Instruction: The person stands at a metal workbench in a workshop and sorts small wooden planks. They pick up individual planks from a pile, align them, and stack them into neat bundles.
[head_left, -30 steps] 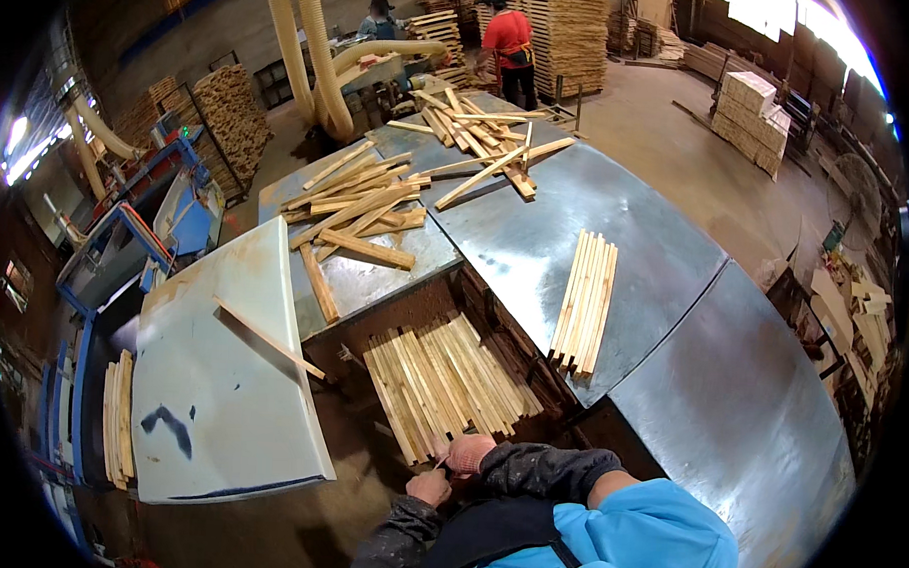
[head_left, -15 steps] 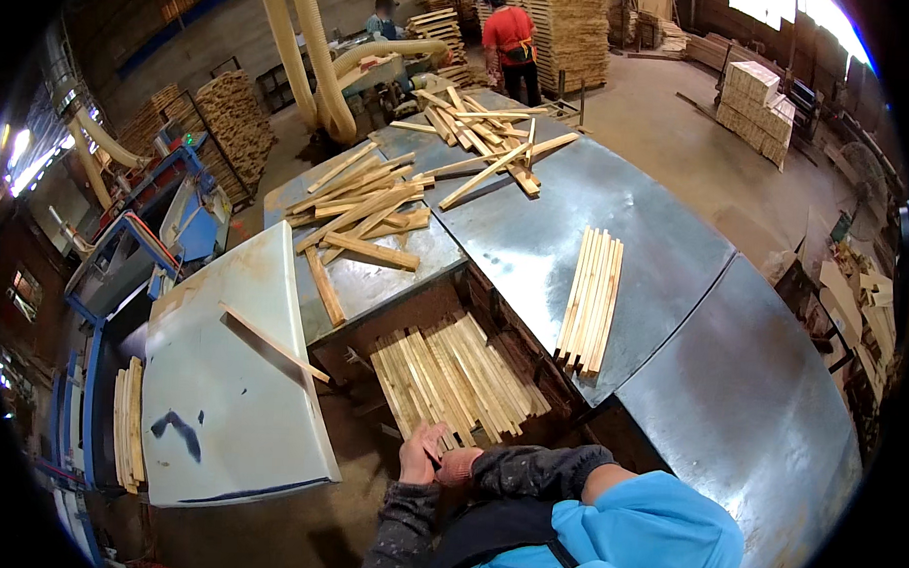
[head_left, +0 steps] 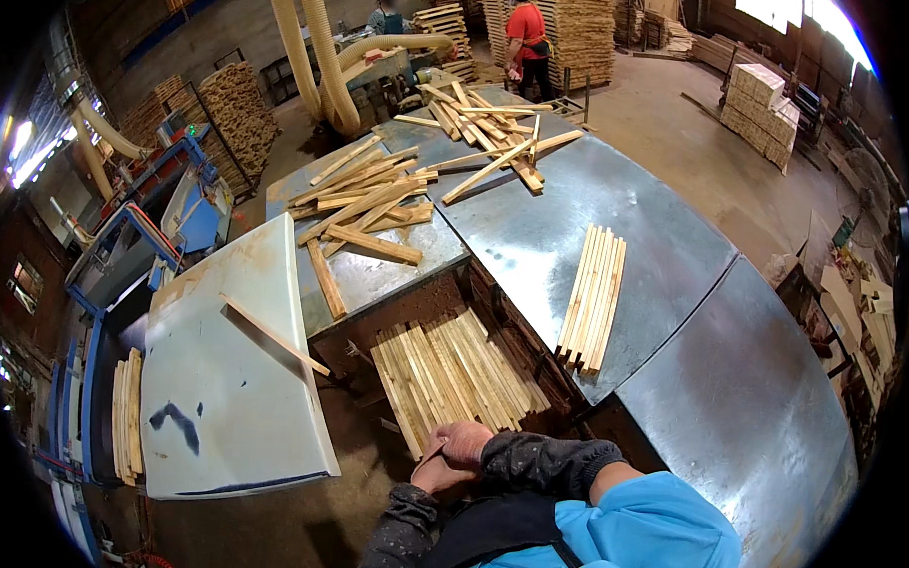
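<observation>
My left hand (head_left: 438, 475) and my right hand (head_left: 464, 445) meet at the near end of a row of wooden strips (head_left: 451, 374). Curled fingers of my right hand lie across the left; whatever they may grip is hidden. Most of my left hand's fingers are covered, so its grip does not show. The strips lie side by side, low in a recess between the tabletops, just beyond both hands. A small bundle of paler strips (head_left: 591, 299) rests on the metal tabletop (head_left: 666, 261) to the right.
Loose strips (head_left: 367, 201) lie jumbled at the far left of the table, with another heap (head_left: 490, 135) behind. One strip (head_left: 273, 333) overhangs a pale panel (head_left: 225, 406). Blue machinery (head_left: 192, 215) stands left. A person in red (head_left: 528, 36) stands near stacked wood.
My right hand has moved up and over the left, which has lowered and turned. The person in red has turned and shifted slightly right. The strips have stayed put.
</observation>
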Demonstrator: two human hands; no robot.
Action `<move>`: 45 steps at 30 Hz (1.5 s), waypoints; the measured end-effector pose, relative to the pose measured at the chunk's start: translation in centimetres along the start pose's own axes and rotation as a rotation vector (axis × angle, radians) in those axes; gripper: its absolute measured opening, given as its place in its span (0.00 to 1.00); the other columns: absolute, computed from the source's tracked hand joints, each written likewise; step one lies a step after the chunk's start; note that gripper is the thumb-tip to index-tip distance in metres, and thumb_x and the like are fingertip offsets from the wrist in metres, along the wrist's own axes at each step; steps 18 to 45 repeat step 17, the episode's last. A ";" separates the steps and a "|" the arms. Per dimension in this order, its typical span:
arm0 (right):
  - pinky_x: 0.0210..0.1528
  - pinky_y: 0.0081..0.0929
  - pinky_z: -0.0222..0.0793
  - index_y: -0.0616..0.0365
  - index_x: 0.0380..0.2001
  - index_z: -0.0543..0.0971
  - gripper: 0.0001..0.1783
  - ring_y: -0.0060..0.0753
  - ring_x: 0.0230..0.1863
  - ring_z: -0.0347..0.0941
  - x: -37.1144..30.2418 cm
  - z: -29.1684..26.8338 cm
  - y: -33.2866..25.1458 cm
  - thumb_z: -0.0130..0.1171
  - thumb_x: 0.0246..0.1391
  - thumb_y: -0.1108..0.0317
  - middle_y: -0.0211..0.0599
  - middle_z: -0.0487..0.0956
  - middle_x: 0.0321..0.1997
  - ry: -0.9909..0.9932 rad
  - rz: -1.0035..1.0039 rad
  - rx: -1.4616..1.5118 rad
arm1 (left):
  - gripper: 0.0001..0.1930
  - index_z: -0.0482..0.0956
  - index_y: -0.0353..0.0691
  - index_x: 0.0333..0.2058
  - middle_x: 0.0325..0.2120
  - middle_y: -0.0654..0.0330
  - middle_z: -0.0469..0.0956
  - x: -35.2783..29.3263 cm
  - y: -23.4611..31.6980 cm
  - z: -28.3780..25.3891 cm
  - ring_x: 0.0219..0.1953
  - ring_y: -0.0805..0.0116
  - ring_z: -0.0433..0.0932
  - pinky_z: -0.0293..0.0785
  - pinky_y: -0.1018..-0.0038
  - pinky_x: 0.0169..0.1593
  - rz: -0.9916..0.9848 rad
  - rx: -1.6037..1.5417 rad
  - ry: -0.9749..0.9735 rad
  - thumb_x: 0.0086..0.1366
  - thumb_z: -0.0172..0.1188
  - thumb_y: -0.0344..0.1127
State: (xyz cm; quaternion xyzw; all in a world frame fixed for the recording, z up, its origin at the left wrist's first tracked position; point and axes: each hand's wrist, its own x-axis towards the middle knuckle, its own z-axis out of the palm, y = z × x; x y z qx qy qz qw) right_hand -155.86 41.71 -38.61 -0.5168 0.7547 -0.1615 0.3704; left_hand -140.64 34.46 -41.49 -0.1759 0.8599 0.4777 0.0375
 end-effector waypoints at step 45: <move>0.57 0.61 0.69 0.34 0.50 0.84 0.22 0.60 0.57 0.75 -4.7 -0.3 -4.9 0.66 0.49 0.65 0.47 0.82 0.47 0.002 -0.454 0.154 | 0.31 0.67 0.27 0.65 0.65 0.47 0.71 3.5 -1.5 0.7 0.70 0.52 0.66 0.56 0.61 0.76 -0.404 -1.349 0.156 0.79 0.44 0.51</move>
